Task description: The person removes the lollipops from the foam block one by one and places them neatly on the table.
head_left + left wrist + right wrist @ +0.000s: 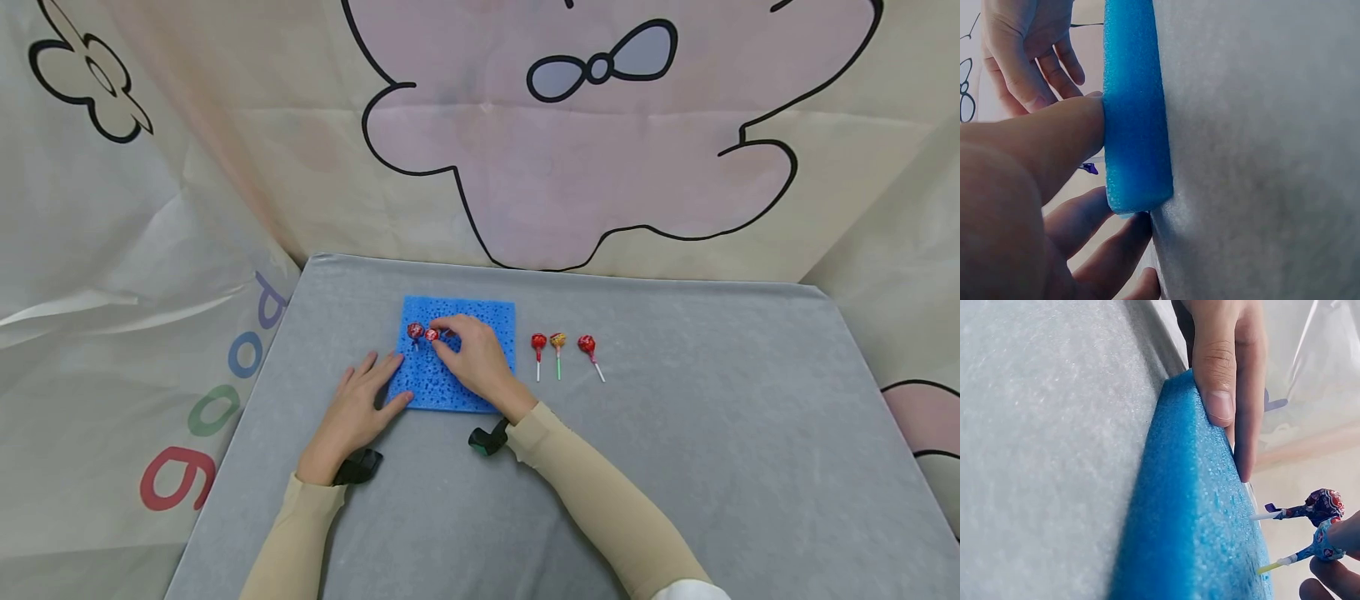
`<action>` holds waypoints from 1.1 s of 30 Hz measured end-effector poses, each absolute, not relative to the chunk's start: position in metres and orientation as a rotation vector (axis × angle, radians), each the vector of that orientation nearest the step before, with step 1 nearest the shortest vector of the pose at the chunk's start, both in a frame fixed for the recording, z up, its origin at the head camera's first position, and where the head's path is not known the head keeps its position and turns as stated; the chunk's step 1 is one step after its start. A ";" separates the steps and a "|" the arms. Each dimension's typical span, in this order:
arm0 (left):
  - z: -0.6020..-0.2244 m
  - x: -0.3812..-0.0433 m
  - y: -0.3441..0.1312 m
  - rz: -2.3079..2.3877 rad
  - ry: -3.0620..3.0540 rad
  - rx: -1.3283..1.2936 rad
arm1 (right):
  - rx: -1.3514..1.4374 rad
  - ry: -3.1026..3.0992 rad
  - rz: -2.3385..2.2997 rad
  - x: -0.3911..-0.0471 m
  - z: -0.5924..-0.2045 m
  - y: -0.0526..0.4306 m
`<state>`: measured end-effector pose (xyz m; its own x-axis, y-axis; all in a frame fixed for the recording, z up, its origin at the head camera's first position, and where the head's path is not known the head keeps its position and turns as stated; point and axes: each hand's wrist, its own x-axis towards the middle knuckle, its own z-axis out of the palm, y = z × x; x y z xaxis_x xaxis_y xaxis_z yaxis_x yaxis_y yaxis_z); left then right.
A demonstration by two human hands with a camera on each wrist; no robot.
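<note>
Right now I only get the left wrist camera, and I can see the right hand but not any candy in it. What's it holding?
Observer: The right hand is pinching a light-blue lollipop; the right wrist view shows it.

Operator: Ooh! Is any candy lying down where I can't see?

Observer: Yes, the head view shows three lollipops lying to the right of the blue foam block.

Operator: And what's that tiny purple bit in my picture?

Observer: It looks like part of another lollipop; the right wrist view shows its round, red and dark purple head.
</note>
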<state>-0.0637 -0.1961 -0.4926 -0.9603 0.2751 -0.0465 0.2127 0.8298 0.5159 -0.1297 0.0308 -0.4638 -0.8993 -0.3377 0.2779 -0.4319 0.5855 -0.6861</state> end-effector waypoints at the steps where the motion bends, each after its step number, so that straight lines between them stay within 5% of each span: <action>1: -0.493 -0.064 -0.196 0.794 2.894 0.389 | 0.650 -2.693 1.214 -0.130 -0.464 0.031; 21: -0.495 -0.066 -0.196 0.798 2.877 0.388 | 0.609 -2.492 1.379 -0.131 -0.459 0.037; 33: -0.494 -0.063 -0.197 0.839 2.877 0.399 | 0.489 -2.393 1.402 -0.121 -0.445 0.107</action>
<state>-0.0627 -0.1965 -0.4937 -0.9582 0.2834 -0.0395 0.2177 0.8117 0.5419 -0.1211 0.1068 -0.4455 -0.8889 -0.1284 0.4398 -0.4465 0.4585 -0.7684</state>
